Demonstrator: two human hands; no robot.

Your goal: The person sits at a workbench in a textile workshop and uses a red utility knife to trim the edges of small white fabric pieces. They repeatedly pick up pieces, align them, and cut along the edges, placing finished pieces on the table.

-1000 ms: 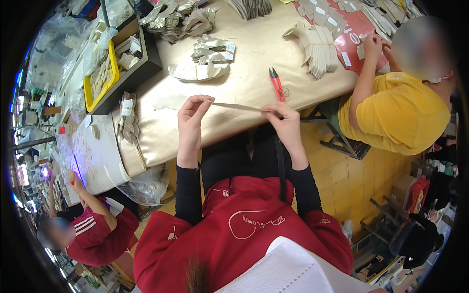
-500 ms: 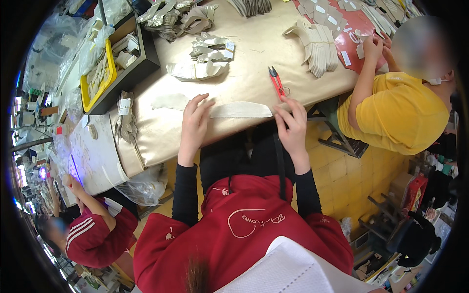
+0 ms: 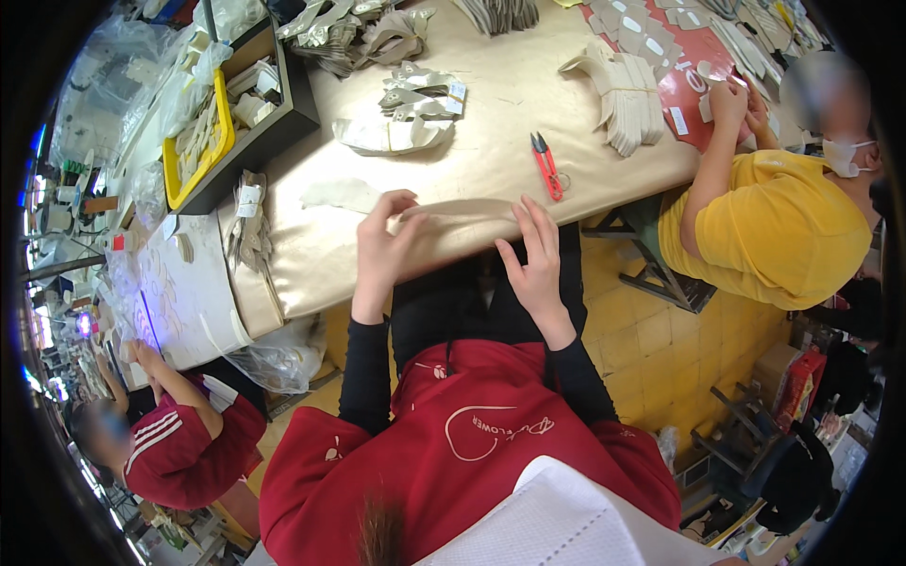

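Pale strip [image 3: 462, 208] held up at the near side of the tabletop [image 3: 500, 113]

The left hand [image 3: 379, 245] curls its fingers around the strip's left end; whether they pinch it, I cannot tell. The right hand [image 3: 538, 269] is open, thumb well apart from its long fingers, their tips at the strip's right end. Between the hands the strip bows slightly and looks blurred.

A flat pale piece [image 3: 338, 194] lies just left of the left hand. Beyond the right hand rest red-handled snips [image 3: 547, 172], blades pointing to the far side. Farther off are a banded bundle [image 3: 628, 102] at right and a tagged stack [image 3: 394, 135] nearer the middle. At far left, a yellow tray [image 3: 225, 127] adjoins a dark box [image 3: 302, 106].
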